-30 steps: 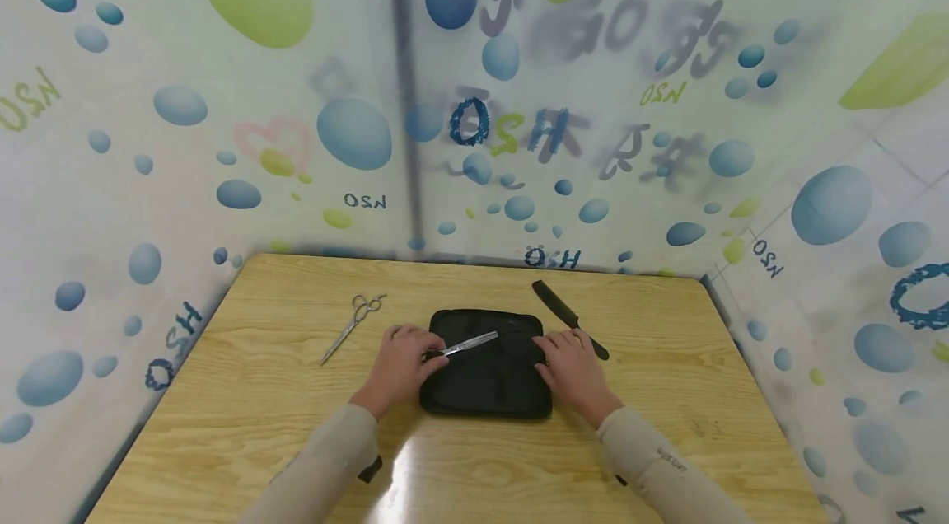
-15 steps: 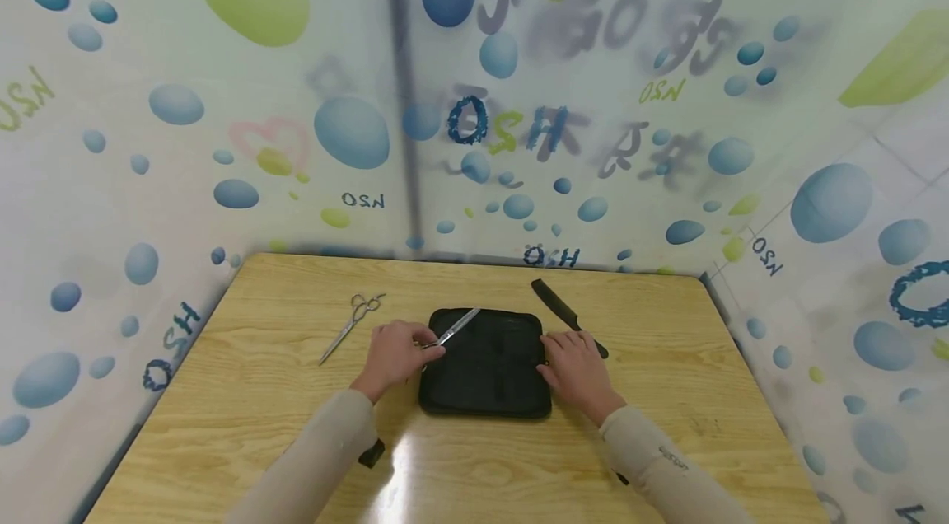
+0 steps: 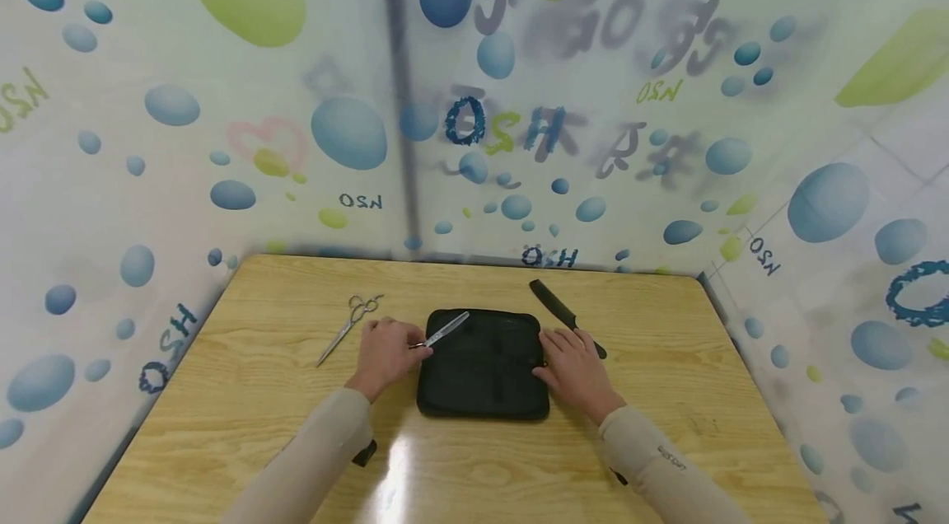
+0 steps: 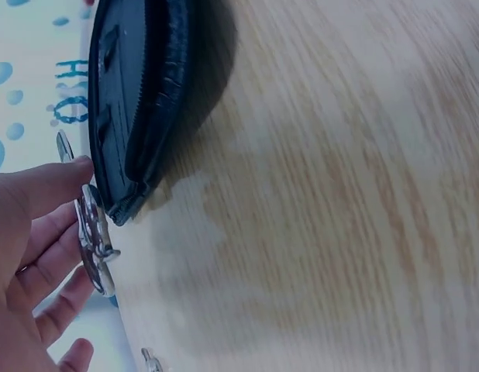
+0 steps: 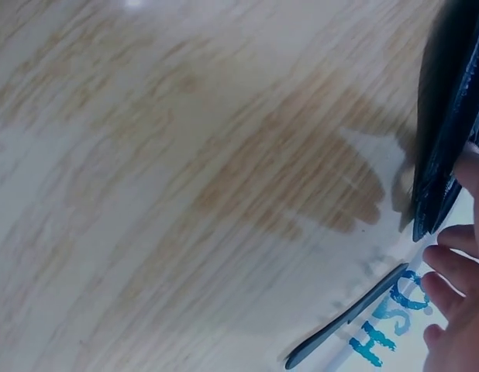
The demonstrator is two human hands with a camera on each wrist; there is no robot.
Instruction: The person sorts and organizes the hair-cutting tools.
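My left hand (image 3: 385,355) pinches a pair of silver scissors (image 3: 448,328) by the handles, between thumb and fingers. Their blades point up and right over the left part of a black zip case (image 3: 482,380). In the left wrist view the scissors' finger rings (image 4: 96,240) show below the thumb, beside the case's zipped edge (image 4: 166,77). My right hand (image 3: 578,367) is at the case's right edge. In the right wrist view its thumb touches the case (image 5: 449,116), while the other fingers are loosely bent and apart from it.
Another pair of silver scissors (image 3: 348,330) lies on the wooden table (image 3: 667,458), left of my left hand. A black comb (image 3: 552,301) lies at the upper right, its handle passing close by my right fingers. A patterned wall (image 3: 356,227) stands behind the table.
My left hand has moved left with its scissors, from over the case to its left edge. The blades have turned to point more steeply upward. The right hand has stayed at the right edge.
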